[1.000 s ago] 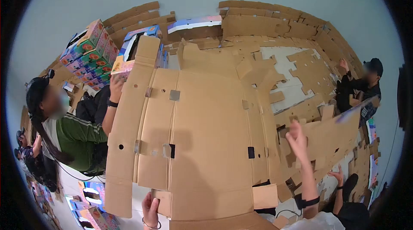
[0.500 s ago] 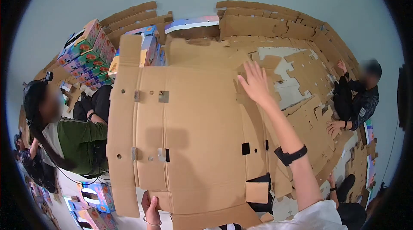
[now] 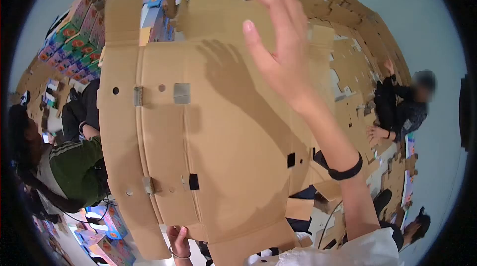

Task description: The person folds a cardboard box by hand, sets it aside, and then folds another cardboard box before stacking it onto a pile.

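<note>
A large unfolded cardboard sheet (image 3: pixel 238 132) with fold lines, small round holes and square cutouts fills the middle of the view. At its lower left edge my left hand (image 3: pixel 178 241) grips the cardboard, thumb on the near face and the other fingers partly hidden. My right hand (image 3: pixel 280 37) is raised in front of the sheet's upper part, fingers apart and slightly blurred, holding nothing. Its shadow falls on the cardboard. A black band (image 3: pixel 345 167) is round my right wrist.
Colourful printed boxes (image 3: pixel 79 37) are stacked at the upper left, with more (image 3: pixel 107 251) at the lower left. One person in green (image 3: pixel 77 166) sits at left, another person (image 3: pixel 405 112) at right. Cardboard pieces (image 3: pixel 355 67) cover the floor at right.
My right hand has lifted off the upper right of the cardboard and moved up and left. The sheet appears larger and tilted; my left hand still holds its lower edge.
</note>
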Motion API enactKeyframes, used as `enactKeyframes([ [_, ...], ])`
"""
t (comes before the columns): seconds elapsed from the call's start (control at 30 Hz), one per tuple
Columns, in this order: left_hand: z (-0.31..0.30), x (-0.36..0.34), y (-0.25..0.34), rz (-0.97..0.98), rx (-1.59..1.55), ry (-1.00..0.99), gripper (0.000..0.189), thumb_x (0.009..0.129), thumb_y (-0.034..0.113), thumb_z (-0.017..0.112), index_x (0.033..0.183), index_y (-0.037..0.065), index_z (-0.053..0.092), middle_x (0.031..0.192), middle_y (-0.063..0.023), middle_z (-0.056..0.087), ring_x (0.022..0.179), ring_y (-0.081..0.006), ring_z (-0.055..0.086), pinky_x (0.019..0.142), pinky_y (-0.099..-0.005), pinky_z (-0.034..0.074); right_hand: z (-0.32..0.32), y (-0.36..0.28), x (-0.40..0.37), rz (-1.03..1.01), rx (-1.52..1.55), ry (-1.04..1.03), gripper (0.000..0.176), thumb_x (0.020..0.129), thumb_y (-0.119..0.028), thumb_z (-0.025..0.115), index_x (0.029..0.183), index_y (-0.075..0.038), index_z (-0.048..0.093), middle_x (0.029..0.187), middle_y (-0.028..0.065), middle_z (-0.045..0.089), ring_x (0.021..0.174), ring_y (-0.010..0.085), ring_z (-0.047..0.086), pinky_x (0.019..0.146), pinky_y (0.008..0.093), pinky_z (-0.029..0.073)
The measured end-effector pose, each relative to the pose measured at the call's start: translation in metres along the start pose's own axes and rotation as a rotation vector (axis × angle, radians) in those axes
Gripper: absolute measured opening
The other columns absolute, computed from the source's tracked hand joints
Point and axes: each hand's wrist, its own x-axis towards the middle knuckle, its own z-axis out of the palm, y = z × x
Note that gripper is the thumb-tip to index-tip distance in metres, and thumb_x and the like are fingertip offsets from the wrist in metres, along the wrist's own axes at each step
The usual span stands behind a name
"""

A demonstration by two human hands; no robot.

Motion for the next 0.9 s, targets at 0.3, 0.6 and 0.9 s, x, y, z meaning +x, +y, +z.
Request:
enactKeyframes([
  [0.3, -0.051, -0.013, -0.066, -0.298, -0.175, 0.276, 0.05, 0.07, 0.003, 0.071, 0.115, 0.002, 0.05, 0.108, -0.0073, 0.058, 0.1, -0.0207, 0.057, 0.087, -0.0344, 0.047, 0.225, 0.029, -0.01, 0.505, 0.45, -0.591, 0.071, 0.092, -0.054, 0.038, 0.144, -0.007, 0.027, 0.147, 0.0202, 0.029, 0.135, 0.0356, 0.029, 0.11, 0.0431, 0.026],
  [0.6, -0.053, -0.005, -0.066, -0.335, -0.203, 0.265, 0.051, 0.07, 0.004, 0.07, 0.117, 0.002, 0.049, 0.109, -0.0077, 0.058, 0.101, -0.0212, 0.057, 0.088, -0.035, 0.047, 0.196, 0.057, -0.038, 0.436, 0.516, -0.64, 0.065, 0.094, -0.056, 0.032, 0.143, -0.013, 0.035, 0.143, 0.0112, 0.04, 0.134, 0.031, 0.033, 0.111, 0.0384, 0.023],
  [0.9, 0.007, 0.008, -0.017, -0.197, -0.269, 0.036, 0.052, 0.072, 0.008, 0.07, 0.118, 0.001, 0.049, 0.111, -0.009, 0.058, 0.102, -0.0224, 0.057, 0.09, -0.036, 0.046, 0.066, 0.18, -0.153, 0.659, -0.305, -0.659, 0.057, 0.096, -0.043, 0.039, 0.141, -0.007, 0.037, 0.148, 0.0146, 0.031, 0.137, 0.0278, 0.028, 0.113, 0.0484, 0.012],
])
